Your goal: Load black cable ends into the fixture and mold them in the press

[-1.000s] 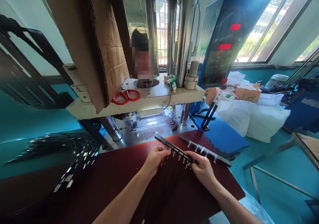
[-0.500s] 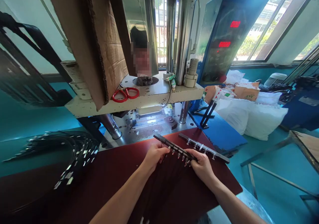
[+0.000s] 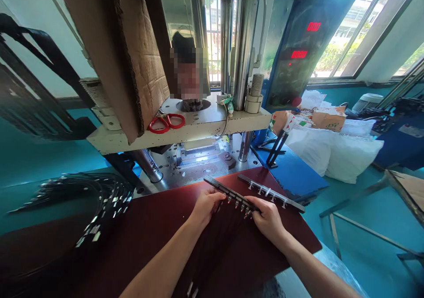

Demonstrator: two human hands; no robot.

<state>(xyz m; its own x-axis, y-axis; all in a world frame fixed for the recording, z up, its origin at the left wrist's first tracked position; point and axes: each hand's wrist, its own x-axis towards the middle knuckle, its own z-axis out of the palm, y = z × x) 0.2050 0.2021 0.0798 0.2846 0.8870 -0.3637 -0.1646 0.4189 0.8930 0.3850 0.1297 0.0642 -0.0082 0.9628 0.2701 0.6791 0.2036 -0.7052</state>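
A dark metal bar (image 3: 232,192) is held at a slant over the red-brown board (image 3: 149,236), with several small metal-tipped ends along its lower edge. Dark cables hang from it toward me, hard to make out against the board. My left hand (image 3: 206,206) pinches the bar left of its middle. My right hand (image 3: 269,216) grips its right end, thumb and fingers closed round it. Behind my right hand a second bar (image 3: 271,194) with several pale T-shaped pieces lies on the board, apart from both hands.
A press with a pale plate (image 3: 212,127) stands beyond the board, red-handled scissors (image 3: 166,123) and cardboard (image 3: 145,63) on it. Bundled black cables (image 3: 109,196) lie at left. A blue control box (image 3: 298,46), a blue surface (image 3: 291,170) and white sacks (image 3: 353,156) are at right.
The view has shifted very slightly. Both hands keep their hold on the bar, which stays in nearly the same place with a slightly changed tilt.
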